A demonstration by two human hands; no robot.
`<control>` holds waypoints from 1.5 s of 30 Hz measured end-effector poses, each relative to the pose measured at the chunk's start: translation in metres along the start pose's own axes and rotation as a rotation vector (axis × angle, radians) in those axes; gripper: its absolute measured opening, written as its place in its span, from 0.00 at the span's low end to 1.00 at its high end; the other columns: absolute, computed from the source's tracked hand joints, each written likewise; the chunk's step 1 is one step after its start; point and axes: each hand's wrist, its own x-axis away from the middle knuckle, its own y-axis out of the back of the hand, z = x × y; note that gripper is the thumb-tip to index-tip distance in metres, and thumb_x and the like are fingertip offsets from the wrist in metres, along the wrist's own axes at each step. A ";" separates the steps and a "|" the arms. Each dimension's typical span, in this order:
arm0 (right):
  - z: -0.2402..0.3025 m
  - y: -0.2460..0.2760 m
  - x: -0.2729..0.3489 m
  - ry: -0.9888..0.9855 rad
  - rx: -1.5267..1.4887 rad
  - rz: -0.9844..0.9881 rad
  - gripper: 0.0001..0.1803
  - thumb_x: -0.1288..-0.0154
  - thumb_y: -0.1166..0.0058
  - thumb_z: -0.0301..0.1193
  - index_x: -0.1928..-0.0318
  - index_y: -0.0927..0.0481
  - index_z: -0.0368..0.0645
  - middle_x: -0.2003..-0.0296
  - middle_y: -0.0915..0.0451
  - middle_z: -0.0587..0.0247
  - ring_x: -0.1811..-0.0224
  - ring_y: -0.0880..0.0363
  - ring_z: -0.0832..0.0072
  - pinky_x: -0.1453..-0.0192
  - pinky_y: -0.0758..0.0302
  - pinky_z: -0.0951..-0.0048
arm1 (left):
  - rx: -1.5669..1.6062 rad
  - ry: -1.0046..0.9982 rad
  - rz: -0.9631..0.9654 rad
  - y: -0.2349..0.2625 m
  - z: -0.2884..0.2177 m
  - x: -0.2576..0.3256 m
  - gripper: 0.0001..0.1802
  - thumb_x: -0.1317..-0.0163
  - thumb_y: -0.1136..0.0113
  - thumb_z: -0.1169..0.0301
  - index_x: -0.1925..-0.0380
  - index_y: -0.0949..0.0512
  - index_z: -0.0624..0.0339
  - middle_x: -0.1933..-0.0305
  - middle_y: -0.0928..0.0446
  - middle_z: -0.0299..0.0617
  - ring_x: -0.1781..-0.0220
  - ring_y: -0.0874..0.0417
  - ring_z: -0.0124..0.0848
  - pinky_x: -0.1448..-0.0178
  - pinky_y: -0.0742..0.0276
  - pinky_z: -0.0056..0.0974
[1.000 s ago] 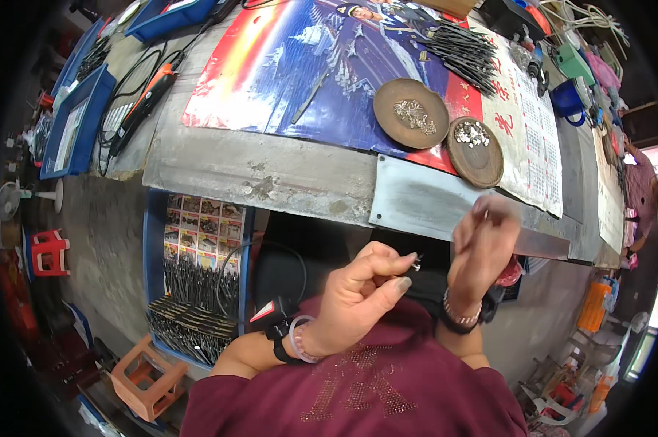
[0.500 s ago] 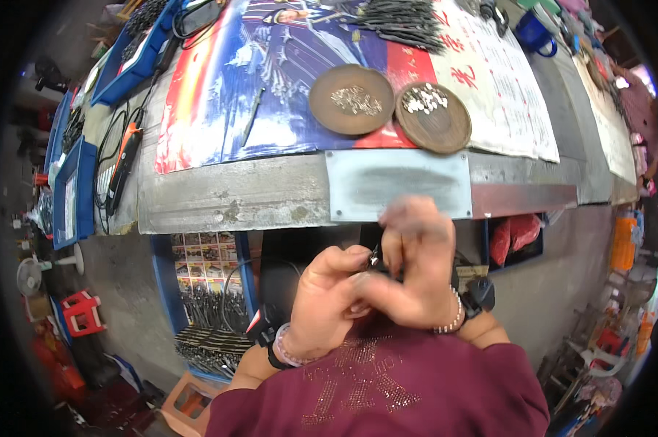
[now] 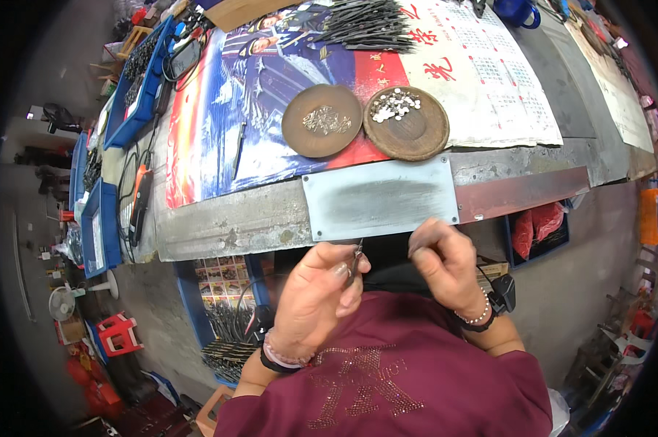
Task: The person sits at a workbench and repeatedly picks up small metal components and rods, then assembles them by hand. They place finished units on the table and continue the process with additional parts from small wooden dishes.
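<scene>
My left hand (image 3: 320, 288) is closed just in front of the bench edge. Between its thumb and fingers it pinches a thin dark piece with a shiny part (image 3: 357, 256); its exact kind is too small to tell. Apart from it, to the right, my right hand (image 3: 447, 266) hovers with bent fingers, thumb and fingertips together. Whether something tiny sits between them is hidden. Beyond the hands lies a pale metal plate (image 3: 380, 178) screwed to the bench edge. Behind it a brown dish (image 3: 300, 142) holds small shiny metal bits, beside a round dish (image 3: 424, 146) with small white pieces.
A bundle of thin black strips (image 3: 369, 25) lies on the printed sheet (image 3: 489, 95) covering the bench. At left are an orange-and-black handheld tool (image 3: 140, 197) with a cord and blue bins (image 3: 99, 226). Below the bench, a blue drawer (image 3: 190, 306) holds dark parts.
My hands were together, working at the small dark piece. Now the right hand has drawn away to the right, while the left keeps the piece. The view has also shifted and tilted.
</scene>
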 end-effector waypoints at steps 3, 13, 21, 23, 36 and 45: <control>-0.008 0.000 0.020 -0.199 0.043 0.261 0.09 0.38 0.42 0.28 0.69 0.26 0.36 0.75 0.26 0.58 0.74 0.25 0.66 0.70 0.29 0.70 | -0.399 -0.030 -0.056 -0.010 -0.008 -0.013 0.14 0.33 0.47 0.77 0.48 0.27 0.65 0.57 0.22 0.45 0.69 0.26 0.24 0.67 0.31 0.25; -0.059 -0.030 0.044 -0.177 0.022 0.522 0.13 0.35 0.45 0.35 0.66 0.28 0.36 0.68 0.23 0.51 0.64 0.22 0.53 0.61 0.27 0.60 | -1.707 -0.517 0.286 -0.034 0.003 -0.117 0.13 0.45 0.42 0.85 0.59 0.21 0.66 0.66 0.25 0.43 0.68 0.25 0.34 0.60 0.29 0.33; -0.073 -0.021 0.037 -0.303 -0.099 0.532 0.14 0.37 0.47 0.36 0.65 0.27 0.35 0.68 0.22 0.46 0.63 0.23 0.48 0.59 0.27 0.55 | -2.066 -0.413 0.444 -0.046 -0.002 -0.133 0.18 0.48 0.47 0.87 0.57 0.21 0.61 0.65 0.28 0.48 0.66 0.23 0.45 0.63 0.26 0.39; -0.070 -0.019 0.034 -0.324 -0.108 0.544 0.14 0.37 0.47 0.36 0.65 0.27 0.35 0.69 0.22 0.45 0.63 0.22 0.48 0.60 0.27 0.55 | -2.094 -0.376 0.469 -0.044 -0.008 -0.132 0.20 0.49 0.48 0.88 0.56 0.22 0.60 0.65 0.29 0.48 0.66 0.22 0.45 0.63 0.26 0.39; -0.066 -0.020 0.030 -0.337 -0.047 0.554 0.14 0.35 0.46 0.37 0.64 0.26 0.36 0.74 0.22 0.50 0.69 0.22 0.53 0.64 0.27 0.61 | -2.126 -0.318 0.308 -0.011 -0.050 -0.090 0.23 0.48 0.50 0.85 0.52 0.23 0.57 0.64 0.29 0.47 0.68 0.22 0.48 0.66 0.26 0.45; -0.070 -0.031 0.038 -0.277 -0.053 0.546 0.13 0.36 0.45 0.35 0.66 0.26 0.36 0.70 0.22 0.49 0.64 0.22 0.52 0.61 0.27 0.59 | -2.155 -0.366 0.535 -0.048 -0.006 -0.128 0.22 0.51 0.46 0.82 0.52 0.26 0.57 0.63 0.31 0.50 0.66 0.22 0.51 0.65 0.26 0.49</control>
